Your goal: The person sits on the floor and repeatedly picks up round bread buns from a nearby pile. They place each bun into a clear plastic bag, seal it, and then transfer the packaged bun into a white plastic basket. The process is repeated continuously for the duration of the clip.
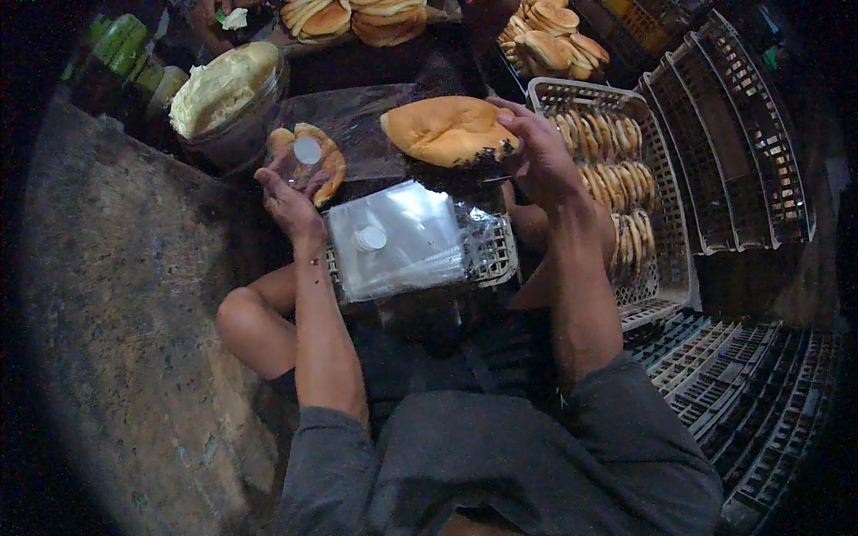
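Observation:
My left hand [295, 204] holds a small browned bread piece [332, 164]. A white round disc [307, 151] lies against this bread, above my fingers; whether clear film lies between them I cannot tell. My right hand [546, 151] grips the right end of a large golden bread bun [439, 127], which has dark crumbs or filling along its lower edge. Below and between my hands is a stack of clear plastic bags [409, 221]. A short pile of white discs [370, 238] rests on the bags, and a plastic basket [503, 258] supports them.
A tub of pale cream [221, 94] stands at the upper left. More flat breads [389, 20] are heaped at the back, with another heap [549, 40] to their right. A plastic crate [684, 268] at right holds rows of bagged breads [617, 184]. Other crates [737, 147] stand beyond it.

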Tool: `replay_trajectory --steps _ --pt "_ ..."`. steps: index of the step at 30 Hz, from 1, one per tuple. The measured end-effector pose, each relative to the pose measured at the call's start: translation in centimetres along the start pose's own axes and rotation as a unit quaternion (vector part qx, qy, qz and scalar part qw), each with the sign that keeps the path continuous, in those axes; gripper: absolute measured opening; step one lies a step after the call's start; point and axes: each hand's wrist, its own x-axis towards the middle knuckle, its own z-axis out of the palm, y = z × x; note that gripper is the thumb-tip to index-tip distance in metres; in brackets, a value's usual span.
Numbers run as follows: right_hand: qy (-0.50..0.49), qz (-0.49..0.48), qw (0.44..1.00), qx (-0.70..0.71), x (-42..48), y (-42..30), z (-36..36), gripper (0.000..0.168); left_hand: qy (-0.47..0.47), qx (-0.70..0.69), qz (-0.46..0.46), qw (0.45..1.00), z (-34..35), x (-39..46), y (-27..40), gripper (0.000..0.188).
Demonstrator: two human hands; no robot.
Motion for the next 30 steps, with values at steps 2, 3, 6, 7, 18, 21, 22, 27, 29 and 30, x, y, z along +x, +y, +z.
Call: replay_trajectory --steps 2,3,6,7,18,21,22,27,29,30 --pt "0.006 0.007 0.999 0.041 -0.7 -0.6 -1.0 0.048 -0.006 0.027 0.011 1.0 0.3 -0.4 2.0 0.066" --pt "-0.003 0.006 0.999 0.042 -1.0 -1.0 -1.1 0.048 -0.022 0.036 0.017 0.999 -0.3 -0.1 2.2 0.067" --pt "-0.024 -0.004 0.999 0.033 -1.5 -2.1 -1.1 0.047 -0.059 0.032 0.014 0.998 -1.0 0.5 2.7 0.071" --pt "-0.023 -0.002 0.999 0.036 -1.5 -2.0 -1.0 0.046 -0.049 0.042 0.017 0.998 -0.7 0.2 2.7 0.072" --pt "0.003 -0.014 1.0 -0.011 -0.8 -0.8 2.5 0.045 -0.186 -0.189 -0.126 0.956 3.2 -5.9 4.0 0.077" --pt "-0.005 -0.019 1.0 0.02 -1.3 -0.6 2.7 0.043 -0.129 -0.176 -0.162 0.962 3.6 -6.2 4.7 0.073" --pt "-0.018 -0.017 0.999 0.032 -1.5 -1.0 2.0 0.042 -0.145 -0.12 -0.121 0.975 2.9 -5.4 4.6 0.071" --pt "-0.045 -0.033 0.998 -0.03 -2.3 -3.0 -1.3 0.04 -0.261 0.045 -0.054 0.963 -1.6 -0.7 4.0 0.066" --pt "-0.049 0.008 0.996 0.073 -2.9 -3.6 -0.7 0.04 -0.304 0.107 -0.065 0.944 -2.5 -0.4 7.0 0.067" --pt "-0.048 0.014 0.995 0.082 -2.7 -3.4 -0.5 0.04 -0.325 0.142 -0.066 0.933 -2.6 -0.3 7.9 0.067"
